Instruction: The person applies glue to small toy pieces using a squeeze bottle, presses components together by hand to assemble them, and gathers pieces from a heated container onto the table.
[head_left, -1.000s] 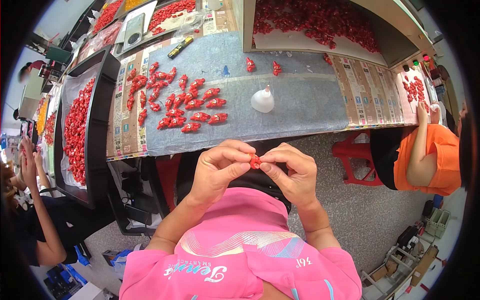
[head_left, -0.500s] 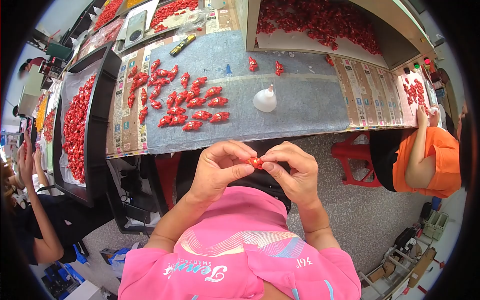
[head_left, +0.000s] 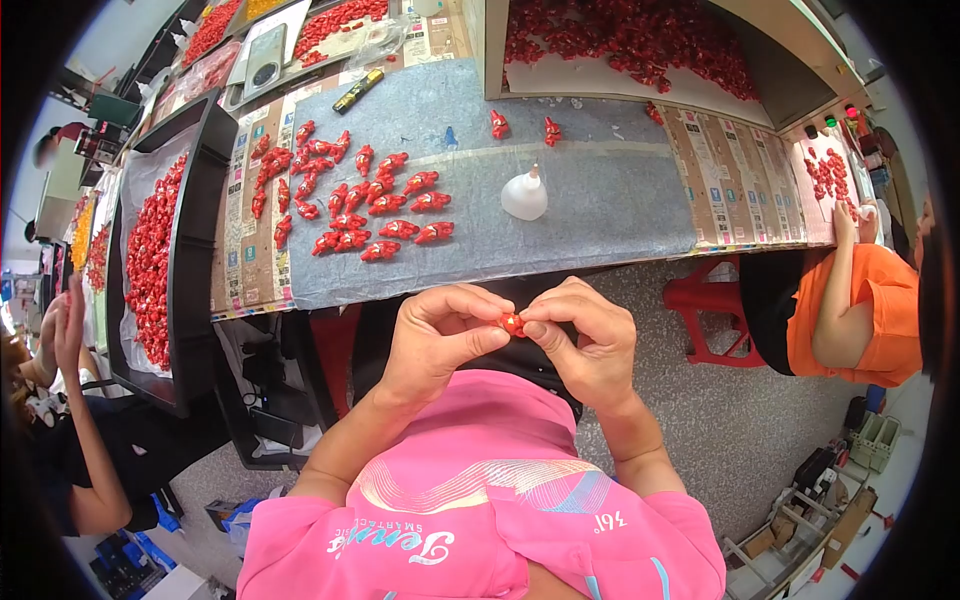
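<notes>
Between the fingertips of both hands is a small red piece (head_left: pixel 512 323), held just off the table's front edge above my lap. My left hand (head_left: pixel 440 335) pinches its left side, and my right hand (head_left: pixel 583 340) pinches its right side. Several similar red pieces (head_left: pixel 387 204) lie in loose groups on the blue mat (head_left: pixel 590 225). A white squeeze bottle (head_left: pixel 525 196) stands on the mat beyond my hands. Two more red pieces (head_left: pixel 552 131) lie farther back.
A black tray (head_left: pixel 192 250) full of red pieces is at the left. An open-fronted box (head_left: pixel 625 112) holds many more at the back. A yellow-black marker (head_left: pixel 358 91) lies on the mat. One person (head_left: pixel 850 310) sits at the right, another (head_left: pixel 85 430) at the left.
The red piece has been turned slightly between my fingertips; both hands stay in nearly the same place. The hands of the person at the left have shifted.
</notes>
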